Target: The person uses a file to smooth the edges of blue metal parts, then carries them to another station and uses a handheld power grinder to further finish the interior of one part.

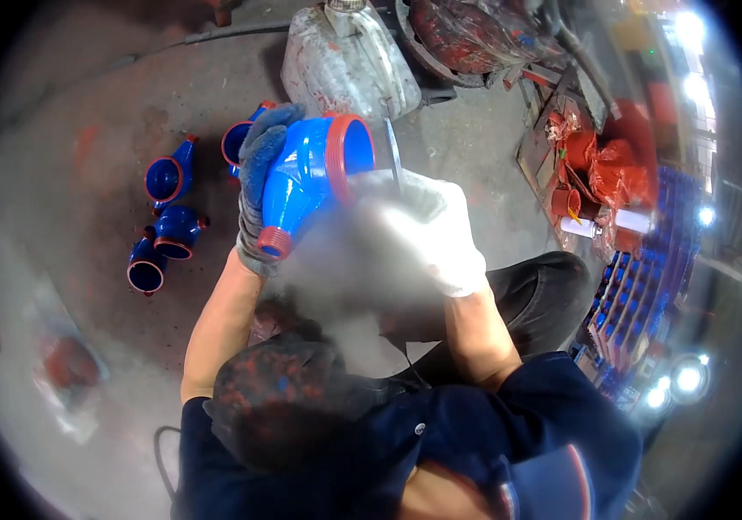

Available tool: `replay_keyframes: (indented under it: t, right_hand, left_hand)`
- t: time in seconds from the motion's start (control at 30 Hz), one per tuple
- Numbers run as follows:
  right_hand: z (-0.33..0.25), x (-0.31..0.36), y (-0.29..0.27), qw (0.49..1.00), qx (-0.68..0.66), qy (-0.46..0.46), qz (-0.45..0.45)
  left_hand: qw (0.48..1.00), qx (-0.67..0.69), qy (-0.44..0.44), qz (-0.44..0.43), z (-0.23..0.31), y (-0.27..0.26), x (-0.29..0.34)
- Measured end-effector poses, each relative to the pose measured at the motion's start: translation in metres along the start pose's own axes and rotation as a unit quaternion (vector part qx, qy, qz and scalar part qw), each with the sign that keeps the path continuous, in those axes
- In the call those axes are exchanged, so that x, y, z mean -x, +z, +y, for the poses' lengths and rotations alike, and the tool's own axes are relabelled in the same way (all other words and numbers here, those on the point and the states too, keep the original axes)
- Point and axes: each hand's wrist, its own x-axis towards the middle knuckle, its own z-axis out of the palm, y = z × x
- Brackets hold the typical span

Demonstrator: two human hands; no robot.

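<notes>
The gloved left hand [260, 186] clasped a blue fitting [306, 178]; the blurred right hand [440, 234] worked its red rim, grip state unclear

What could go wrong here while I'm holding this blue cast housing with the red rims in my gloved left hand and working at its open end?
1. The blue cast housing with red rims is held off the floor only by the left hand in a worn grey glove; it may slip and fall toward the knees.
2. The right hand in a white glove is motion-blurred beside a thin metal blade at the rim; a slip could cut fingers.
3. The finished blue housings lie loose on the concrete floor, a possible tripping hazard.
</notes>
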Motion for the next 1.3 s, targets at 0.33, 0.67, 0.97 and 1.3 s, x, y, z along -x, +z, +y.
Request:
replay_keyframes:
  t: [0.33, 0.67, 0.97, 1.3]
  right_hand:
    - [-0.003, 0.003, 0.007, 0.991, -0.069, -0.113, 0.015]
    - [-0.001, 0.007, 0.004, 0.994, -0.083, -0.074, 0.018]
    - [-0.006, 0.009, 0.009, 0.993, -0.056, -0.099, -0.007]
    - [-0.02, 0.026, 0.017, 0.986, 0.022, -0.157, -0.055]
  left_hand:
    - [0.98, -0.016, -0.143, -0.136, 0.03, 0.002, -0.008]
    - [0.935, 0.241, -0.259, -0.02, 0.042, 0.008, -0.004]
    - [0.917, 0.258, -0.301, -0.03, 0.031, 0.0, 0.009]
    - [0.754, 0.501, -0.416, -0.089, 0.036, 0.006, -0.03]
